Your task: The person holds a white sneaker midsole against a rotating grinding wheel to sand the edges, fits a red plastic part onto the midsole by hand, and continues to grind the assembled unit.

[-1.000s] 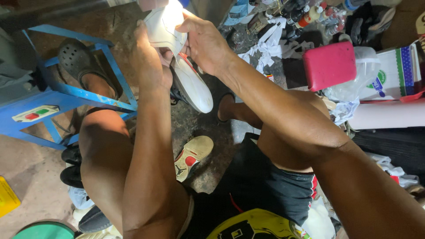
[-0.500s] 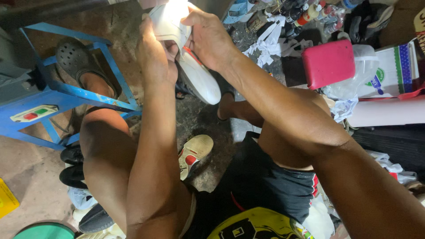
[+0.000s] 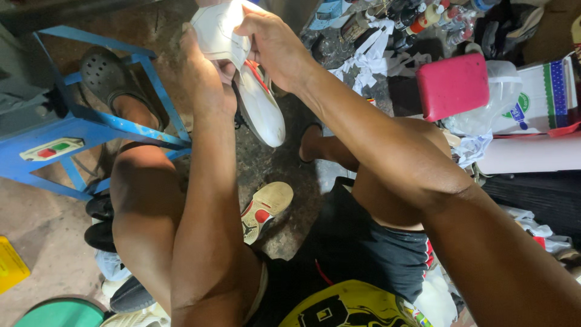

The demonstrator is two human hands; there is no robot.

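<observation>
A blue frame stands at the left. The left hand and right hand both grip a white shoe, held up over the knees. A pink box sits at the right.

Both hands hold a white shoe up at the far middle of the scene. The left hand grips its upper part from the left, and the right hand closes over it from the right, fingers curled on the white material. The toe points down and toward the near side. Below, on the rough floor, another shoe lies sole up, tan with a red spot. At the left stands a blue metal stool, with a foot in a dark clog resting on it. At the far right sits a pink box beside a clear plastic bag.
</observation>
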